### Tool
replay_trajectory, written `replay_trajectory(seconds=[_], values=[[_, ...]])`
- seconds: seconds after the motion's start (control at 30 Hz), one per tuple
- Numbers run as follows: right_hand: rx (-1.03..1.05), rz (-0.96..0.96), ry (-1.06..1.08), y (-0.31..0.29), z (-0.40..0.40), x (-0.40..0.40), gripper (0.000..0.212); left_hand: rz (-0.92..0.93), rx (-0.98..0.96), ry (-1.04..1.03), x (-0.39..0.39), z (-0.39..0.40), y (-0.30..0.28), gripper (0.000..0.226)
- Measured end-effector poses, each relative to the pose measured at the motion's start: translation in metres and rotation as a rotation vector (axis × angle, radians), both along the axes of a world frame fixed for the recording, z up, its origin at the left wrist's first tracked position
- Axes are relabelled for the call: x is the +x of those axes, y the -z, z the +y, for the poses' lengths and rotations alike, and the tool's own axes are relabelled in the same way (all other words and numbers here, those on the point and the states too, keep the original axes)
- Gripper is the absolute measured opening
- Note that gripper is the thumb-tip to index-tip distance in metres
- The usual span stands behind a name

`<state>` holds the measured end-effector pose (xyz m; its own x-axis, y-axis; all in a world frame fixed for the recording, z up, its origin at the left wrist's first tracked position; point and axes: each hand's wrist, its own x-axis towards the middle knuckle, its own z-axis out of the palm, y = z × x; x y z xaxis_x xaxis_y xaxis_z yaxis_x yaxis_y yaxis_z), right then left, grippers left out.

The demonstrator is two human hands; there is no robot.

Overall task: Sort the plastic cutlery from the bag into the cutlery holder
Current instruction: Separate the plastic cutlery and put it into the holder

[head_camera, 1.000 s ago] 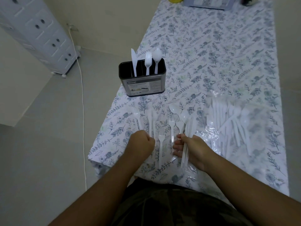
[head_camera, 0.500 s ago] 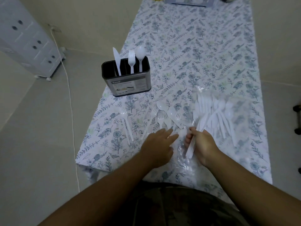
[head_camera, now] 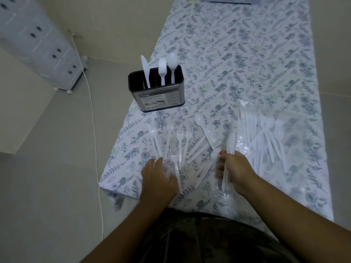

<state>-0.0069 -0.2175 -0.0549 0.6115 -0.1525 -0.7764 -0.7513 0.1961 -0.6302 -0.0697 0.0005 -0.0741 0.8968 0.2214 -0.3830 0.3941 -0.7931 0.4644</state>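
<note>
A black and steel cutlery holder (head_camera: pixel 161 99) stands on the floral tablecloth, with a white knife, fork and spoon upright in its slots. Several white plastic forks (head_camera: pixel 179 141) and spoons (head_camera: pixel 201 121) lie loose on the cloth in front of me. A clear bag (head_camera: pixel 273 133) with more white cutlery lies to the right. My right hand (head_camera: pixel 236 171) grips a small bunch of white knives (head_camera: pixel 230 145) beside the bag. My left hand (head_camera: pixel 157 175) lies flat with fingers out, touching the handles of the leftmost forks.
The table (head_camera: pixel 247 54) runs away from me, with a yellow object and a grey tray at its far end. A white drawer unit (head_camera: pixel 38 44) and a white cable (head_camera: pixel 93 118) are on the floor to the left.
My left hand has moved left from the middle of the forks to the leftmost fork handles. My right hand still holds its knives in about the same spot.
</note>
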Motion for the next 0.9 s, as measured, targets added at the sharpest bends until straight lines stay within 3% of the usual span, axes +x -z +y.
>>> replay_trajectory(seconds=[0.13,0.23,0.47,0.57,0.67,0.8,0.83,0.9], values=[[0.110,-0.007,-0.089,-0.007,0.018,0.009,0.017,0.009,-0.041,-0.023,0.005,0.010,0.006,0.076],[0.062,-0.028,-0.095,-0.005,0.023,0.010,0.016,-0.003,-0.055,-0.008,0.018,0.015,0.006,0.076],[0.136,-0.073,-0.048,-0.004,0.021,0.007,0.019,-0.009,0.140,0.263,0.031,0.005,0.010,0.069],[0.169,-0.091,-0.045,-0.008,0.021,0.007,0.030,-0.054,0.137,0.264,0.028,0.004,0.008,0.066],[0.224,-0.090,-0.037,-0.017,0.023,0.011,0.024,-0.126,-0.099,0.101,0.024,-0.004,-0.004,0.058],[0.317,-0.168,0.020,-0.033,0.032,0.023,0.017,-0.029,-0.724,-0.371,0.025,-0.039,-0.043,0.025],[0.317,-0.201,0.016,-0.038,0.035,0.027,0.019,-0.011,-0.769,-0.429,0.025,-0.045,-0.045,0.022],[0.300,-0.248,-0.012,-0.047,0.041,0.032,0.024,-0.109,-0.615,-0.363,0.027,-0.045,-0.042,0.017]])
